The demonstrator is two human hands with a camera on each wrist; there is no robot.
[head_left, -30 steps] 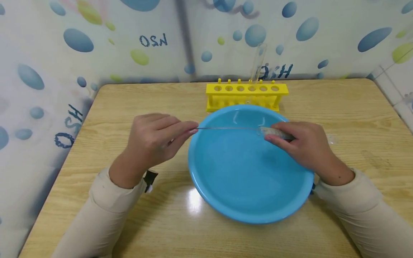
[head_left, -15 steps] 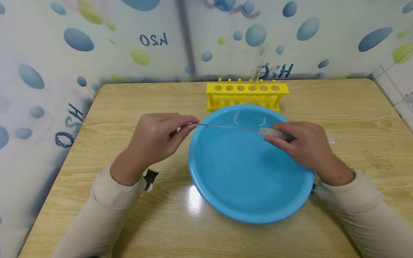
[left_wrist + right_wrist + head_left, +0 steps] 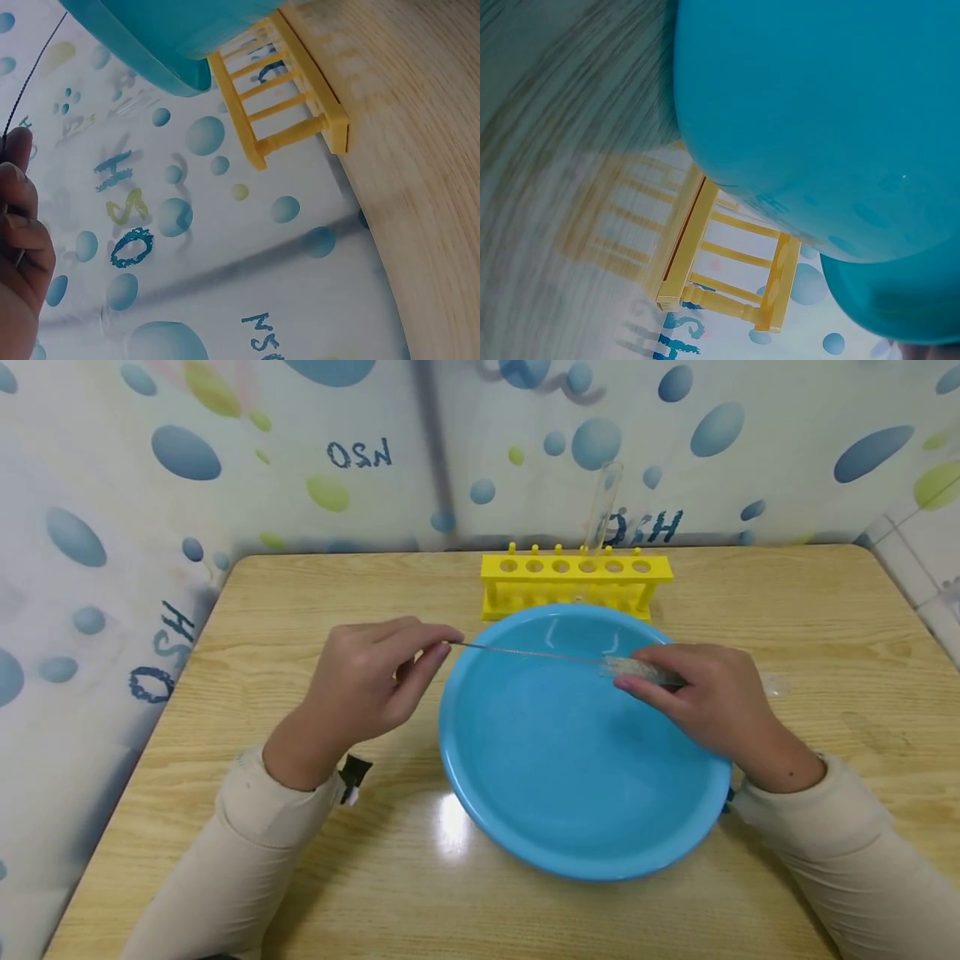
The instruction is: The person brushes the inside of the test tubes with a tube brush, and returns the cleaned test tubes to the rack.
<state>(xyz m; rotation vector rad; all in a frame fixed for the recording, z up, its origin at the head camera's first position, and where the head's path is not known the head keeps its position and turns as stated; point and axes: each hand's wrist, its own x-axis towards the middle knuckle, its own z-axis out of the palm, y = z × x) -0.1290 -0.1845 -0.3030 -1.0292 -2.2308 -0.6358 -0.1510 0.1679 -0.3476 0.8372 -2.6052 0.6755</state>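
Wire (image 3: pixel 525 652), thin and twisted, spans the far side of the blue basin (image 3: pixel 577 760), raised above it and running into the mouth of a clear tube (image 3: pixel 628 668). The left hand (image 3: pixel 371 681), just left of the basin's rim, pinches the wire's outer end between thumb and fingertips; the right hand (image 3: pixel 708 697), over the basin's right side, has its fingers closed round the tube, whose other end pokes out beyond that rim. What fills the tube looks like bristles, though the grip hides most of it. Working them well probably calls for wire and tube in one line, since the slight slant at the mouth could bend the wire, and for short, even strokes with a steady right grip, mouth over the basin to catch drips. Behind the basin, on the worktop (image 3: pixel 337 589), stands a yellow rack (image 3: pixel 576 568).
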